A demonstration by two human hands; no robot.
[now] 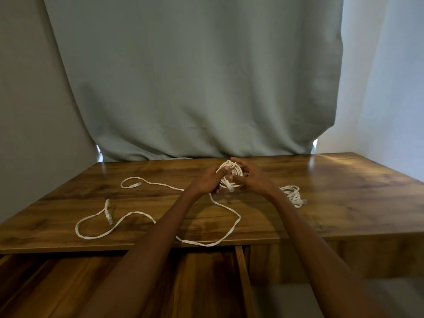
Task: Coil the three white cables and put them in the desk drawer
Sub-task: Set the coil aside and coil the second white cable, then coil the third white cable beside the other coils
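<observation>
A small coil of white cable (pixel 229 174) is held up over the middle of the wooden desk (pixel 344 203), its plug end hanging at the front. My left hand (pixel 212 179) grips the coil's left side. My right hand (pixel 249 174) curls round its right side and top. A second white cable (pixel 146 214) lies loose across the desk's left and front, both plugs showing at the left. A third white cable (pixel 294 195) lies bunched to the right of my right forearm. The desk drawer (pixel 68 283) stands pulled out below the front edge.
A grey-green curtain (pixel 195 76) hangs behind the desk's far edge. The drawer's right wall (pixel 243 276) runs between my forearms. Bare desk top lies at the far right.
</observation>
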